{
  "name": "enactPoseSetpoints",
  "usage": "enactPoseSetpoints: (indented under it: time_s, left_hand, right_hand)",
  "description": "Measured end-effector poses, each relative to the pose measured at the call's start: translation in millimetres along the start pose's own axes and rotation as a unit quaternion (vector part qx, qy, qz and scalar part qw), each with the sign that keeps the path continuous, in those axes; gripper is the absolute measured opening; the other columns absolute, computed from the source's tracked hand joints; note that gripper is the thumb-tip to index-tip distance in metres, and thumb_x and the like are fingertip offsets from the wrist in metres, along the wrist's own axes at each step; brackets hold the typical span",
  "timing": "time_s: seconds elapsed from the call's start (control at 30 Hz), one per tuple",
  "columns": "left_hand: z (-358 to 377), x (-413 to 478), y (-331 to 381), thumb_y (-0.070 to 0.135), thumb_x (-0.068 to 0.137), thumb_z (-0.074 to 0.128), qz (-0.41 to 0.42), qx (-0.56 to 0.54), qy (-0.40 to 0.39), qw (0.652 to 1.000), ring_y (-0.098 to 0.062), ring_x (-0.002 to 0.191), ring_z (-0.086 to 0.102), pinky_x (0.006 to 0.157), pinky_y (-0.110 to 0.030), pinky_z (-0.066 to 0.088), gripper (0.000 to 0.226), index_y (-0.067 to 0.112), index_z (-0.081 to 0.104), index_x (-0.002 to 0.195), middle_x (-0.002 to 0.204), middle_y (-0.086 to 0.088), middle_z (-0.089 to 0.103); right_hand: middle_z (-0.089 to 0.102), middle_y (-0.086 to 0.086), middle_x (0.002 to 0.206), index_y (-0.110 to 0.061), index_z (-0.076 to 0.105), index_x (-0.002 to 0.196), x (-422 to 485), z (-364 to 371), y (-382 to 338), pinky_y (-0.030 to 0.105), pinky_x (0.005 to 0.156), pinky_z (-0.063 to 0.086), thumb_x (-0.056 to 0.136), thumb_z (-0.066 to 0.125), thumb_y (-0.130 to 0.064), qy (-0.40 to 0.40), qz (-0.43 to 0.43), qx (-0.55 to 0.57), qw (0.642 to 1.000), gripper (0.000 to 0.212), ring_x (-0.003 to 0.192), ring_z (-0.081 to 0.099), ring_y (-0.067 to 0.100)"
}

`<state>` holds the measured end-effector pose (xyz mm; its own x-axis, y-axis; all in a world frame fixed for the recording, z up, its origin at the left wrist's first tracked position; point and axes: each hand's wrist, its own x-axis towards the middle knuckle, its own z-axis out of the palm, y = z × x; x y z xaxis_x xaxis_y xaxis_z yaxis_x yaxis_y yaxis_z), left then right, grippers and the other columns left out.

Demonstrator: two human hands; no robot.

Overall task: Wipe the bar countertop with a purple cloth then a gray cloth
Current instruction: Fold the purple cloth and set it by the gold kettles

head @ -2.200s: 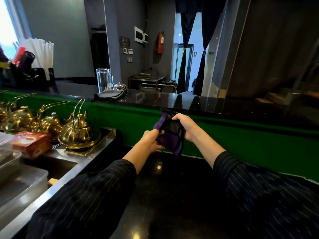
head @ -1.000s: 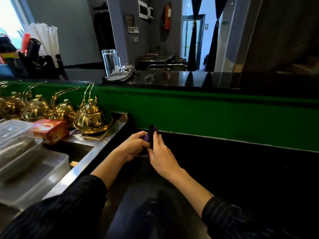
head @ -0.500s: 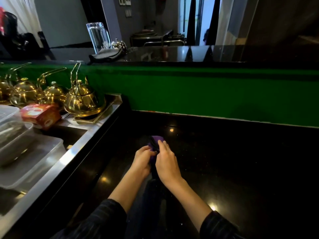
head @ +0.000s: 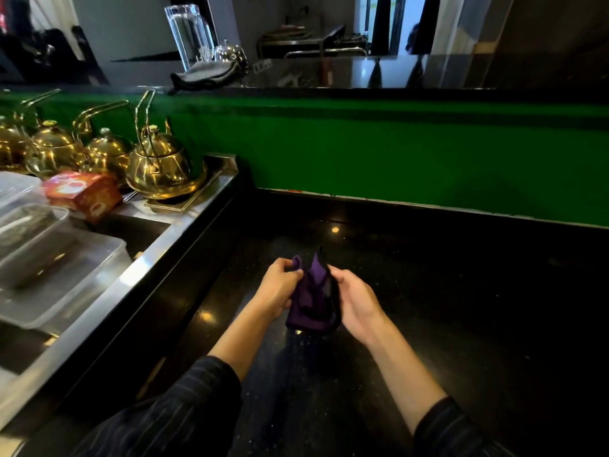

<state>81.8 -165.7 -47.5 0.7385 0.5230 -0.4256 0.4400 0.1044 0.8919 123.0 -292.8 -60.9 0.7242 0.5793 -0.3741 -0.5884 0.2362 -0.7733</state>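
Note:
A purple cloth [head: 311, 300] with a black edge hangs bunched between my two hands, just above the black stone countertop [head: 445, 291]. My left hand [head: 278, 290] pinches its upper left corner. My right hand [head: 354, 300] grips its right side. A gray cloth [head: 206, 74] lies folded on the upper bar ledge [head: 428, 72] at the back left, far from both hands.
A green wall panel [head: 395, 150] separates the lower counter from the upper ledge. Several brass kettles [head: 161, 166] stand on a steel unit [head: 197, 206] at left, beside a red box [head: 82, 192] and clear plastic tubs [head: 49, 258]. A tall glass [head: 190, 34] stands behind the gray cloth.
The hands brought the purple cloth down from the green panel to the lower counter, pressed together there, and have now lifted and spread it slightly apart between them.

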Motion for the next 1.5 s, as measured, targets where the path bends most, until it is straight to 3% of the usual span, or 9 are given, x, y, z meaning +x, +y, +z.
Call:
enactPoseSetpoints:
  time_s: [0.13, 0.33, 0.4, 0.57, 0.7, 1.0, 1.2, 1.37, 1.5]
  left_hand:
    - [4.4, -4.3, 12.2, 0.029, 0.099, 0.043, -0.027, -0.059, -0.050, 0.997, -0.026, 0.074, 0.060, 0.065, -0.036, 0.048, 0.024, 0.012, 0.053, 0.112, 0.087, -0.011, 0.059]
    - [1.6, -5.1, 12.0, 0.017, 0.096, 0.051, -0.018, -0.056, -0.048, 0.997, -0.018, 0.071, 0.063, 0.072, -0.041, 0.050, 0.014, 0.015, 0.051, 0.109, 0.087, -0.008, 0.064]
    - [-4.6, -5.0, 9.3, 0.011, 0.095, 0.051, -0.022, -0.066, -0.046, 0.997, -0.022, 0.079, 0.063, 0.079, -0.046, 0.051, 0.016, 0.017, 0.051, 0.109, 0.089, -0.009, 0.063]
    - [-41.6, 0.0, 12.5, 0.001, 0.096, 0.039, -0.017, -0.112, -0.064, 0.992, -0.015, 0.057, 0.064, 0.052, -0.034, 0.054, 0.023, 0.010, 0.057, 0.107, 0.078, -0.008, 0.062]
    - [-82.2, 11.2, 28.7, 0.000, 0.095, 0.038, 0.017, -0.127, -0.042, 0.991, -0.014, 0.065, 0.061, 0.050, -0.027, 0.049, 0.029, 0.016, 0.061, 0.100, 0.077, -0.004, 0.063]
    - [-196.1, 47.1, 72.1, -0.017, 0.077, 0.054, 0.082, -0.103, 0.049, 0.990, -0.024, 0.091, 0.061, 0.078, -0.041, 0.048, 0.061, 0.024, 0.056, 0.122, 0.100, -0.012, 0.065]
    - [-239.8, 69.8, 84.5, -0.015, 0.077, 0.059, 0.137, 0.028, 0.173, 0.975, -0.014, 0.088, 0.057, 0.055, -0.021, 0.048, 0.052, 0.012, 0.048, 0.119, 0.099, -0.003, 0.057]
    - [-244.4, 86.3, 69.6, -0.009, 0.076, 0.057, 0.213, 0.246, 0.241, 0.914, -0.022, 0.110, 0.053, 0.081, -0.035, 0.052, 0.044, 0.013, 0.049, 0.114, 0.115, -0.007, 0.057]
    - [-238.7, 84.2, 59.5, 0.007, 0.082, 0.058, 0.244, 0.391, 0.285, 0.840, -0.026, 0.112, 0.054, 0.089, -0.042, 0.049, 0.037, 0.019, 0.060, 0.116, 0.119, -0.006, 0.064]
  right_hand:
    - [0.060, -0.004, 0.131, -0.026, 0.061, 0.124, -9.0, 14.3, -0.4, 0.023, 0.101, 0.039, 0.096, 0.041, -0.008, -0.040, -0.039, -0.201, 0.978, 0.039, 0.116, 0.054, 0.006]
    - [-0.003, 0.000, 0.162, -0.024, 0.005, 0.154, -14.8, 25.5, 13.5, 0.041, 0.122, 0.004, 0.094, 0.043, -0.007, -0.073, -0.089, -0.496, 0.861, 0.073, 0.149, -0.006, 0.015]
    - [0.007, -0.001, 0.162, -0.023, 0.013, 0.154, -15.3, 26.7, 13.6, 0.039, 0.121, 0.013, 0.092, 0.048, -0.006, -0.077, -0.091, -0.493, 0.862, 0.073, 0.149, 0.004, 0.018]
    - [0.057, 0.007, 0.132, -0.018, 0.056, 0.131, 6.6, 25.3, 3.1, 0.030, 0.096, 0.050, 0.091, 0.050, 0.002, 0.026, -0.082, -0.245, 0.966, 0.044, 0.113, 0.058, 0.013]
    - [0.069, 0.012, 0.103, -0.017, 0.056, 0.124, 29.8, 48.3, -10.3, 0.028, 0.069, 0.057, 0.088, 0.052, 0.010, -0.065, -0.032, -0.152, 0.986, 0.046, 0.088, 0.068, 0.020]
    - [0.062, 0.011, 0.101, -0.002, 0.049, 0.136, 99.4, 168.3, -8.8, 0.034, 0.080, 0.051, 0.082, 0.044, 0.022, -0.137, -0.025, -0.131, 0.982, 0.059, 0.088, 0.062, 0.020]
    - [0.056, 0.018, 0.132, -0.001, 0.034, 0.145, 134.1, 226.9, 10.4, 0.032, 0.082, 0.053, 0.084, 0.052, 0.019, -0.145, -0.030, -0.166, 0.975, 0.066, 0.102, 0.062, 0.022]
    - [0.054, 0.010, 0.135, -0.014, 0.042, 0.143, 142.2, 244.5, 36.8, 0.038, 0.097, 0.052, 0.079, 0.072, 0.001, -0.081, -0.102, -0.284, 0.950, 0.073, 0.109, 0.062, 0.019]
    - [0.047, 0.006, 0.130, -0.010, 0.044, 0.142, 134.6, 242.1, 40.2, 0.020, 0.089, 0.047, 0.084, 0.072, -0.013, -0.040, -0.186, -0.418, 0.888, 0.065, 0.103, 0.057, 0.012]
